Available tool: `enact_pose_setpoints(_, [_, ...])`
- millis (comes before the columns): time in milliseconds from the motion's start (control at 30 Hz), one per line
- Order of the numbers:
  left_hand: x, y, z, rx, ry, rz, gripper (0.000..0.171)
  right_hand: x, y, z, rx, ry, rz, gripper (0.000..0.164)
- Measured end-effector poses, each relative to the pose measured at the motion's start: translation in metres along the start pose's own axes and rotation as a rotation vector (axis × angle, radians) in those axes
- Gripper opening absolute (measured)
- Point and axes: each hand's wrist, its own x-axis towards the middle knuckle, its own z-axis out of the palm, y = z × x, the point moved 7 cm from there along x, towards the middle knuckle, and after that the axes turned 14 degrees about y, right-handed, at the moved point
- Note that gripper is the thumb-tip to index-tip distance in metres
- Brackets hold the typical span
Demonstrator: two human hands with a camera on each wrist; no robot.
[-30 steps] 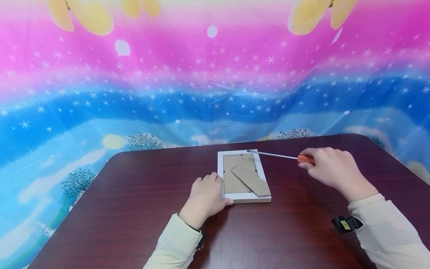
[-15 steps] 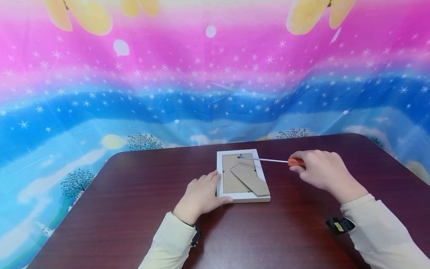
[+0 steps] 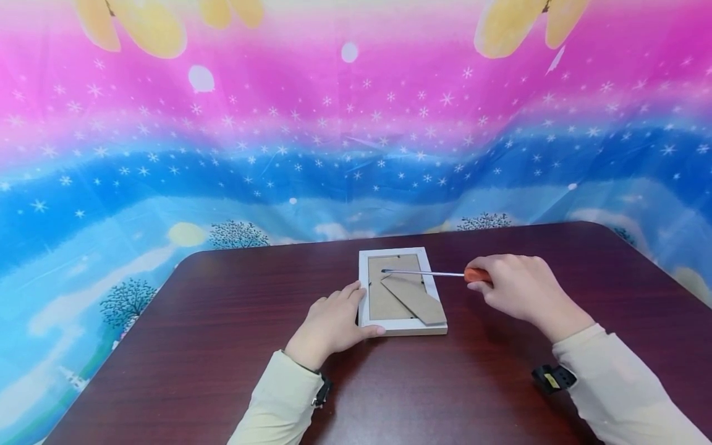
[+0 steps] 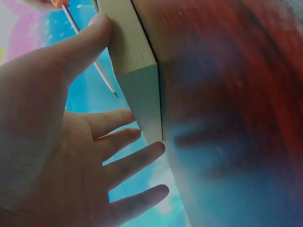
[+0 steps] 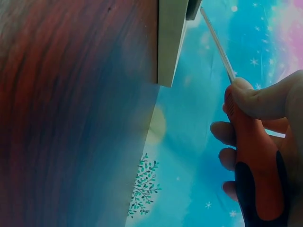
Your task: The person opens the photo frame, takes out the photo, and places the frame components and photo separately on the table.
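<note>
A white picture frame [image 3: 364,309] lies face down on the dark wood table, its brown backing board [image 3: 384,300] and slanted easel stand [image 3: 419,301] facing up. My left hand [image 3: 329,321] rests at its near left corner, fingers fairly straight along the left side and thumb on the near edge. In the right wrist view, my right hand [image 5: 272,104] grips the orange and black handle of a screwdriver [image 5: 258,161], thumb along its top. In the head view its thin metal shaft crosses over the frame's right side, with the dark tip above the backing board near the stand's upper end.
The dark reddish table [image 3: 233,346] has rounded far corners. A pink and blue patterned cloth [image 3: 311,123] hangs just behind its far edge. Small black tabs sit around the edge of the backing board. A black strap is on each wrist.
My right hand has moved left and nearer with the screwdriver, whose tip has passed from over the frame's far right corner to over the backing board. The left hand has shifted slightly left.
</note>
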Motion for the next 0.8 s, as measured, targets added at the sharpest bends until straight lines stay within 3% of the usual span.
enact_pose_setpoints(800, [0.000,0.001,-0.001,0.002,0.006,0.002,0.088,-0.002,-0.017,0.007,0.003,0.037,-0.073,0.024])
